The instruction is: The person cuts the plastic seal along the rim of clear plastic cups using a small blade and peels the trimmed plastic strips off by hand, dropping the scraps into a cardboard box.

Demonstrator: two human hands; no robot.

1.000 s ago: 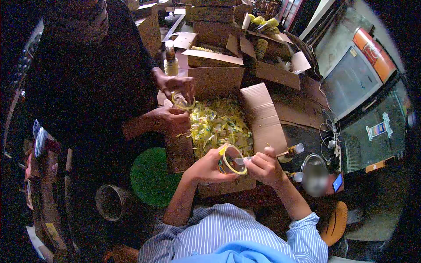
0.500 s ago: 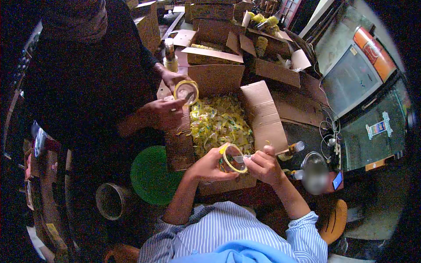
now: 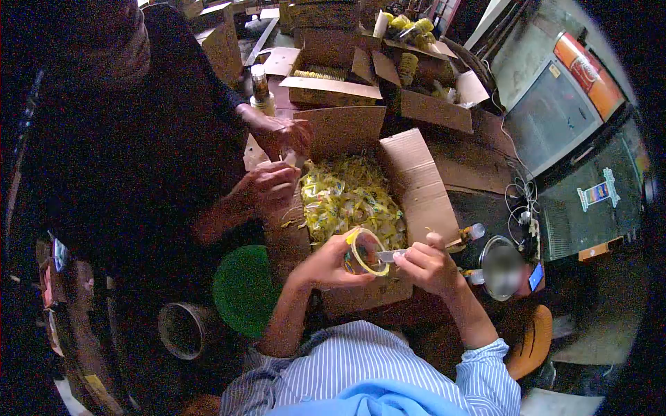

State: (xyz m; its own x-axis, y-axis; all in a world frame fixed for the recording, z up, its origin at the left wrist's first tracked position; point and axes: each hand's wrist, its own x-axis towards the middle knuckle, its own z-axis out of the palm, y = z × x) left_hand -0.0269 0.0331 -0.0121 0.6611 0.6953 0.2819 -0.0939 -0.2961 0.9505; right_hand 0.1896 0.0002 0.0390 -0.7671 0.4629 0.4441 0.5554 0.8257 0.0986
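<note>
My left hand (image 3: 331, 265) is wrapped round a small round tub with a yellow rim (image 3: 359, 267), tilted so that its open mouth faces right. Pinched in my right hand (image 3: 425, 265) is a knife (image 3: 390, 256) with a flat, greyish blade, its tip at the tub's mouth. Whether the tip touches the inner wall, I cannot tell. Just beyond both hands stands an open cardboard box (image 3: 420, 182), filled with small yellow and clear packets (image 3: 350, 194).
Across the box, a person in dark clothes works with both hands (image 3: 274, 177) close together. A green round stool or lid (image 3: 243, 291) and a bucket (image 3: 182, 331) lie left. Bottles (image 3: 474, 232), a metal bowl (image 3: 499, 244) and a phone (image 3: 536, 277) sit right; more cartons (image 3: 437, 111) stand behind.
My right hand has shifted slightly right and down, the knife still at the tub. The other person's yellow-rimmed tub is no longer seen in their hands. The whole view has tilted slightly.
</note>
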